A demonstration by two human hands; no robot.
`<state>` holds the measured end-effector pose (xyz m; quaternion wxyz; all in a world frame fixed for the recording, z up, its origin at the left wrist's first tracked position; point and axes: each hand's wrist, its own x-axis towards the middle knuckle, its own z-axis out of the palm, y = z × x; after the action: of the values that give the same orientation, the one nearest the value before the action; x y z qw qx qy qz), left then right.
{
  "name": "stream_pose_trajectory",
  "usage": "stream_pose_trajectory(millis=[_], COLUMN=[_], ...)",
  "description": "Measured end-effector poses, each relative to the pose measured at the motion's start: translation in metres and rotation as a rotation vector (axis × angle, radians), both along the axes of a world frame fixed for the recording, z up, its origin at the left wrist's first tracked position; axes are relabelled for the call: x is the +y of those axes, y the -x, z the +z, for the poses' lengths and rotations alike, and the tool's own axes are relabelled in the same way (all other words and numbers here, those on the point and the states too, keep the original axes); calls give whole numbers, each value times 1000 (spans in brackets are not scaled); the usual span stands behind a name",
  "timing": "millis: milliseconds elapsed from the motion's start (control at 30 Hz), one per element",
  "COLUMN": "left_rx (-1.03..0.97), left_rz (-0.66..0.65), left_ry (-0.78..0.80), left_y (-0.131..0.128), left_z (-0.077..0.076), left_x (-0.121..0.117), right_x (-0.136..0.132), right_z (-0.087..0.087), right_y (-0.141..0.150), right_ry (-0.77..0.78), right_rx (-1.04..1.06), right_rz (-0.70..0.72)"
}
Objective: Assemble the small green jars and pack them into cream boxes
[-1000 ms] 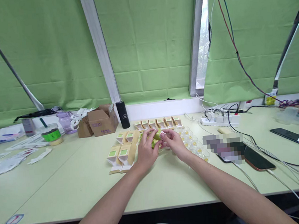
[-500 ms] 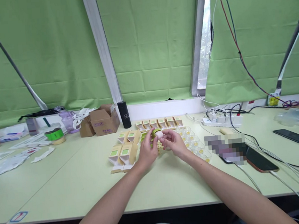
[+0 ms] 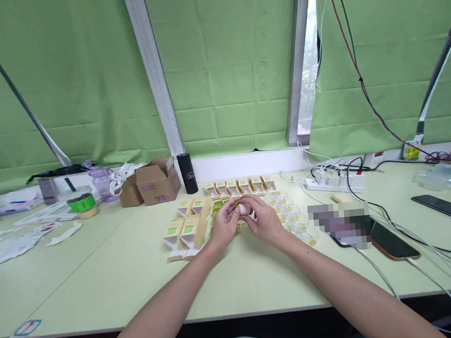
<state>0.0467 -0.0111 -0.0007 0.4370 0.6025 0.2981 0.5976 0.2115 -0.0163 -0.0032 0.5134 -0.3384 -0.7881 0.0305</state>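
Observation:
My left hand point(image 3: 224, 226) is closed around a small green piece point(image 3: 237, 204), mostly covered by its fingers. Against it, my right hand point(image 3: 265, 222) grips a white, rounded piece point(image 3: 245, 209) with thumb and fingertips. The two pieces are close together; whether they are joined is hidden. Beneath and behind my hands are more green pieces point(image 3: 217, 205). To the left stand several open cream cartons point(image 3: 192, 229) with green panels. On the right lie several clear plastic cups point(image 3: 295, 218) with yellow spots in them.
A row of small cartons point(image 3: 244, 187) lines the back. Behind are a black bottle point(image 3: 187, 173) and a cardboard box point(image 3: 157, 181). Phones point(image 3: 394, 240), loose cables and a power strip point(image 3: 335, 182) occupy the right; tape point(image 3: 82, 203) and wrappers lie left.
The white piece has turned and moved slightly right. My right fingers have come over it, and the green piece is now more hidden between my hands.

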Motion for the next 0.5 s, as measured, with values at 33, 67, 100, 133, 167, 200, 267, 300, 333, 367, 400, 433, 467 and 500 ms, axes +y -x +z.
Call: stream_pose_trajectory(millis=[33,67,100,133,167,200,267,300,333,367,400,433,467,500], left_rx=[-1,-1,1,2,1,-2,-11,-15,-19,-21,-24,-27,-31,-36], left_rz=[-3,-5,-5,-5,-2,0,4,6,8,10,13,15,15,13], left_ry=[7,14,19,22,24,24,25,28,32,36,39,41,43,44], left_y=[0,0,0,0,0,0,0,-1,-1,-1,-1,-2,-2,-2], left_z=[1,2,3,4,4,5,6,6,6,7,7,8,8,9], left_x=[-1,-1,-1,-1,-1,-1,-1,-1,-2,-2,-2,-2,-2,-3], right_x=[0,1,1,2,2,3,4,4,4,4,4,4,4,4], right_z=[0,0,-1,-1,-1,-1,-1,-2,-1,-1,-1,-1,0,0], right_y=[0,0,0,0,0,0,0,0,0,0,0,0,0,1], right_ry=[-16,-30,-43,-54,-64,-72,-84,-89,-94,-99,-105,-113,-120,-127], right_rx=[-9,-15,-18,-20,-20,-20,-14,-11,-9,-6,-5,-4,-3,1], right_rz=[-5,-6,-3,2,7,11,18,21,26,31,36,41,47,53])
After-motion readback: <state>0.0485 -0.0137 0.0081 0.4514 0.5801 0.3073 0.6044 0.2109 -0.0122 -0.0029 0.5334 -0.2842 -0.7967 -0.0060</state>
